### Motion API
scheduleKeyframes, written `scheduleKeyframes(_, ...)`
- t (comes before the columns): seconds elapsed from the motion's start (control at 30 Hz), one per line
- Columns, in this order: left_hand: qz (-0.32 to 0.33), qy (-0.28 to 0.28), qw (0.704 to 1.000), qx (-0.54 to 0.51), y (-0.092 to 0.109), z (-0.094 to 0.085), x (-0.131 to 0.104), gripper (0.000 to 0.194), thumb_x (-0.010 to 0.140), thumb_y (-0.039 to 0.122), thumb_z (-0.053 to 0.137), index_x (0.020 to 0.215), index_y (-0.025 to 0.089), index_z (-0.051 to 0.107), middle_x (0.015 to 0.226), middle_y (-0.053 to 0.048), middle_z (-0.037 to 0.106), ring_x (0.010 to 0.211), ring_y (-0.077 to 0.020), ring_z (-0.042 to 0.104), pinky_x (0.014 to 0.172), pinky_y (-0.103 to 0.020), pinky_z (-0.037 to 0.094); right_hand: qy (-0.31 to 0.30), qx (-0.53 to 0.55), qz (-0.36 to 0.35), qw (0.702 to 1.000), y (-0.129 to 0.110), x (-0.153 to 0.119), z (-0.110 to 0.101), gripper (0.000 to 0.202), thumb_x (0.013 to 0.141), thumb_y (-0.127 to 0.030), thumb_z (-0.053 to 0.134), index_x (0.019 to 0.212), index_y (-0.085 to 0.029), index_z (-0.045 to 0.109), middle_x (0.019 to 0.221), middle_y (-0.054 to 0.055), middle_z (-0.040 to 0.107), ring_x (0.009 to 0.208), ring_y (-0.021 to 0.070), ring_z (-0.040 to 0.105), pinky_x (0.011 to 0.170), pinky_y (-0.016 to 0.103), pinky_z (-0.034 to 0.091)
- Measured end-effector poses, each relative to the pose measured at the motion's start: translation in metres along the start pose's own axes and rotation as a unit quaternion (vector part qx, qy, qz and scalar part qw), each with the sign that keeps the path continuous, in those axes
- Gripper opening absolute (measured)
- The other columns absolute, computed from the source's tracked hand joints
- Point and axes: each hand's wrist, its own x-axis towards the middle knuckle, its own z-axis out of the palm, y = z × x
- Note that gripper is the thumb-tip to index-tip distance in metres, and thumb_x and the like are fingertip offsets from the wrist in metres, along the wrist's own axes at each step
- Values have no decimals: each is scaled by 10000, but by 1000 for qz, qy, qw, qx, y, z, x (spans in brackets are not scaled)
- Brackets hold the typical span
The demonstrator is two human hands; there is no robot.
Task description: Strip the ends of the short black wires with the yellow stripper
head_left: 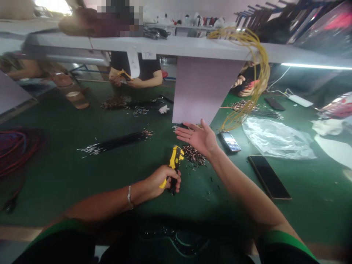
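Note:
Gripped in my left hand (165, 178) is a yellow and black wire stripper (176, 157), its head pointing up and away from me. My right hand (199, 137) is open, palm turned up, fingers stretched toward the left, with nothing in it. Just below that hand, a pile of short dark wire scraps with copper-coloured ends (194, 154) lies on the green table mat (132, 165). Farther left, a bundle of black wires (118, 141) with bare ends rests on the mat.
Right of my arm lie a smartphone (269, 178), a keypad phone (230, 142) and a clear plastic bag (277, 137). Yellow wires (261, 73) hang from the shelf (192, 47). A white divider (202, 88) stands ahead; co-workers sit beyond. Red cable coils (16, 154) are at left.

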Motion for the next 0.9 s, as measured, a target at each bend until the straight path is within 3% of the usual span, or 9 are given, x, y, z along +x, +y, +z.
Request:
scheduleKeyframes(0.13, 17, -13, 1000, -15, 1, 0, 1, 209, 540, 180, 595, 739, 118, 616, 617, -36, 629, 524, -168, 599, 566, -327, 507, -34, 50, -1, 998, -3, -20, 24, 685, 875, -760, 434, 1203, -177, 582, 1196, 172, 715, 1248, 344, 599, 1103, 612, 399)
scheduleKeyframes(0.33, 24, -11, 1000, -9, 3, 2, -2, 225, 548, 169, 589, 761, 108, 627, 631, -53, 648, 518, -172, 614, 544, -312, 485, -45, 76, 5, 996, -2, -28, 46, 716, 870, -766, 411, 1246, -173, 553, 1204, 183, 708, 1255, 365, 590, 1081, 632, 405)
scheduleKeyframes(0.53, 22, 1, 1000, -14, 4, 3, -1, 207, 540, 163, 593, 735, 108, 634, 628, -43, 640, 510, -168, 604, 541, -320, 503, -82, 102, 15, 991, -1, -27, 49, 748, 871, -762, 379, 1294, -158, 508, 1208, 192, 704, 1228, 354, 615, 1082, 605, 414)
scheduleKeyframes(0.7, 25, -4, 1000, -19, 4, 2, 0, 208, 553, 157, 602, 747, 97, 648, 635, -44, 638, 519, -169, 603, 534, -325, 513, -72, 94, 18, 993, -1, -27, 50, 742, 886, -736, 362, 1321, -148, 488, 1198, 191, 706, 1189, 347, 639, 1068, 597, 432)
scheduleKeyframes(0.9, 26, -3, 999, -21, 4, 1, 0, 204, 553, 154, 612, 747, 102, 647, 644, -42, 640, 521, -169, 598, 541, -337, 526, -61, 115, -19, 991, -4, -26, 50, 698, 895, -715, 371, 1288, -154, 504, 1226, 197, 693, 1283, 360, 577, 1109, 615, 387)
